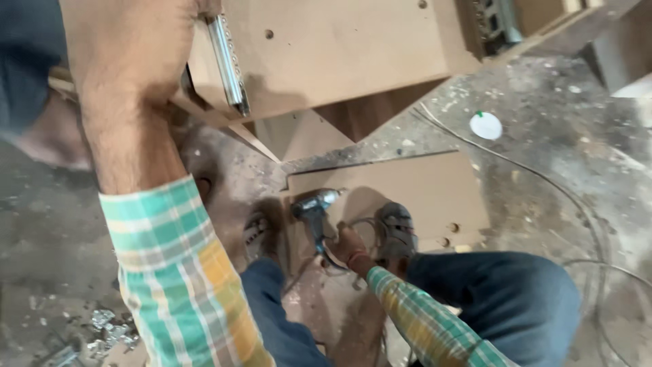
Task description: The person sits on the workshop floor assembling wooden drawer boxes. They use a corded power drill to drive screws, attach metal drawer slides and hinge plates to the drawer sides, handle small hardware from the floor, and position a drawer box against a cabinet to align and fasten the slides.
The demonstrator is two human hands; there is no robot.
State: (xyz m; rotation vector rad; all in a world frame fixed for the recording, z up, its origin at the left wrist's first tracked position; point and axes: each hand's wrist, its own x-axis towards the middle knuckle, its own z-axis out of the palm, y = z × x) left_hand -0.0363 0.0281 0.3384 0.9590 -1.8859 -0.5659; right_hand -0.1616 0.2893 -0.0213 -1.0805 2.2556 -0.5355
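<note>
- At ten o'clock in the view, the left hand (125, 51) is raised against a fibreboard cabinet panel (326, 51), seemingly to steady it; how far the fingers are closed cannot be told.
- A bright metal drawer slide (227, 61) is seen just beside that hand, lying along the panel's face.
- Towards six o'clock, a corded power drill (314, 211) is gripped by the right hand (346, 246), fingers wrapped shut around its handle, nose pointed away.
- A flat brown board (421, 190) is pinned to the dusty concrete floor (557, 136) under both shoes.
- A round white lid (486, 126) lies at two o'clock.
</note>
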